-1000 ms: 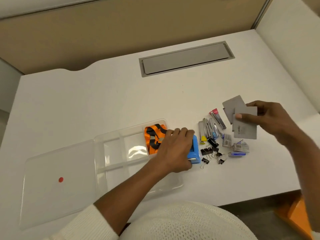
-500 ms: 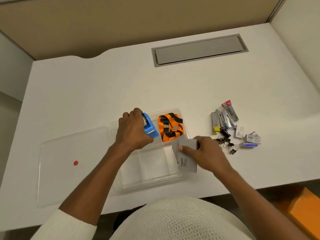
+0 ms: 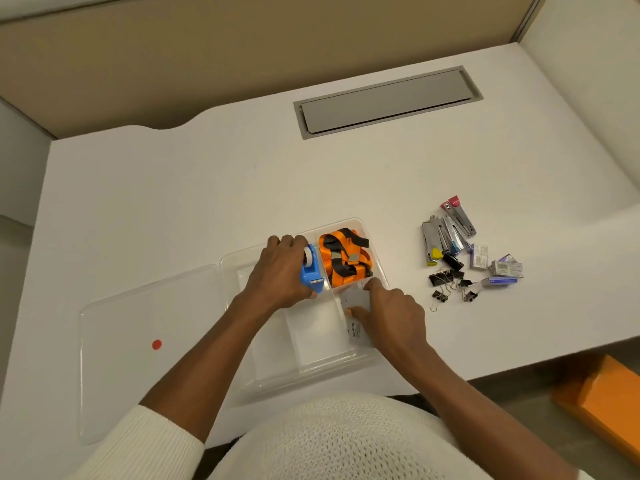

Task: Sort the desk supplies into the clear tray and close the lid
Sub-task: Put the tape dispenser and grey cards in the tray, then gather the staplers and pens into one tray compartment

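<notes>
The clear tray (image 3: 311, 370) lies open near the desk's front edge, its lid (image 3: 145, 341) flat on the left with a red dot. Orange and black lanyards (image 3: 344, 259) fill the back right compartment. My left hand (image 3: 280, 271) grips a blue tape dispenser (image 3: 311, 271) over the back middle compartment. In the front right compartment my right hand (image 3: 388, 313) presses down on grey cards (image 3: 356, 317). Right of the tray lie staplers (image 3: 445, 233), black binder clips (image 3: 450, 280) and small staple boxes (image 3: 498, 268).
A grey cable hatch (image 3: 386, 102) is set into the back of the white desk (image 3: 173, 188). A beige partition runs behind. An orange box (image 3: 606, 403) sits on the floor at the lower right.
My left hand carried the blue tape dispenser from the tray's right side to the back middle compartment. My right hand brought the grey cards from the right and lowered them into the front right compartment.
</notes>
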### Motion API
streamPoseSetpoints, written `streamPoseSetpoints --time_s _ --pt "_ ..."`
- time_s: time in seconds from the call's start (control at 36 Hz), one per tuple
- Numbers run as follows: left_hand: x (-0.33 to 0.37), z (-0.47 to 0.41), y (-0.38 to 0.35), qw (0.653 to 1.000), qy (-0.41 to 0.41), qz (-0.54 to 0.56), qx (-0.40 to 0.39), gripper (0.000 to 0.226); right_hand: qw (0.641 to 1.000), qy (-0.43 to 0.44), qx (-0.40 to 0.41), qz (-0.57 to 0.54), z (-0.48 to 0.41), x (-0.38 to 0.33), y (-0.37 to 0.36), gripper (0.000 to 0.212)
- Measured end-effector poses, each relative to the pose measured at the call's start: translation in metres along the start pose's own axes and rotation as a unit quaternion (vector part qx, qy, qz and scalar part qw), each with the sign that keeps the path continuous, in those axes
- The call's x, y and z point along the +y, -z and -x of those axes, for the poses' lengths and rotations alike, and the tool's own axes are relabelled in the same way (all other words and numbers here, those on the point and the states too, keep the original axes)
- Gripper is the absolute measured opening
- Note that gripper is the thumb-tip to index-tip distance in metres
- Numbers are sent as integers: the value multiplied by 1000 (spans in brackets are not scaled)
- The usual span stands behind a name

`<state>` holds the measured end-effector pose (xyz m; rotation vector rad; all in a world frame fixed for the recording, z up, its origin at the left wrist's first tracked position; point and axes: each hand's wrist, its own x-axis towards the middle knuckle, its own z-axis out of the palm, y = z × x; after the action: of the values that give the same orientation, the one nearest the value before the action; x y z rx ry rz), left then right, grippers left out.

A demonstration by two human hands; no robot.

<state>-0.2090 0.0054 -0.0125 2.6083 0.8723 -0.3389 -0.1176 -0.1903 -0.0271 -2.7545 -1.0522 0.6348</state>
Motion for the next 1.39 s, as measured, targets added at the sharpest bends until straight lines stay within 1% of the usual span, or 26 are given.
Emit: streamPoseSetpoints --time_s 0.06,0.11,0.17,0.22,0.28,0.33,0.44,0.5,0.56,0.61,0.67,0.72,0.83,0.89,1.0,1.11,1.17,1.28,1.39 --pt "-1 -1 -1 1000 4 16 -4 93 1000 9 -8 2 0 -1 -2 58" --pt "-2 -2 -4 999 9 35 -10 87 1000 14 -11 -9 0 -2 -2 60" --pt "-2 -2 -7 999 22 45 -7 84 1000 25 5 -4 3 -2 -2 60" --pt "-2 -2 -10 999 32 42 -3 85 999 41 24 10 8 -1 0 55" --pt "0 -1 -11 999 35 24 3 84 998 54 32 12 11 3 4 46" --pt "5 2 -11 999 37 -6 18 80 997 53 45 -13 12 9 14 36" --pt "26 7 -4 993 32 -92 69 66 993 7 89 -78 4 29 38 26" --pt "43 7 2 992 24 -64 102 58 986 -27 118 -110 -5 46 49 22" --pt "63 6 7 991 8 -2 132 48 980 -61 137 -134 -17 66 59 18" --pt "85 2 9 989 3 63 134 39 974 -88 150 -147 -31 87 67 17" --pt "107 -8 8 985 13 129 115 37 968 -103 168 -153 -46 107 73 23" --pt "129 -21 4 980 18 173 94 40 966 -102 179 -155 -60 125 79 34" --pt "170 -53 -9 980 18 191 57 49 972 -102 161 -139 -91 157 89 62" --pt "189 -68 -15 982 29 183 36 50 973 -114 140 -145 -107 168 93 71" --pt "217 -92 -30 983 66 172 11 44 974 -114 104 -163 -131 183 92 76" --pt "233 -115 -46 975 117 188 -14 51 983 -96 62 -141 -152 193 88 86" --pt "237 -125 -53 971 136 194 -22 61 986 -92 43 -131 -160 196 85 90" --pt "240 -133 -63 967 164 191 -29 65 985 -98 26 -136 -173 203 79 85" --pt "245 -137 -65 963 180 198 -27 61 983 -101 18 -153 -185 207 78 77"
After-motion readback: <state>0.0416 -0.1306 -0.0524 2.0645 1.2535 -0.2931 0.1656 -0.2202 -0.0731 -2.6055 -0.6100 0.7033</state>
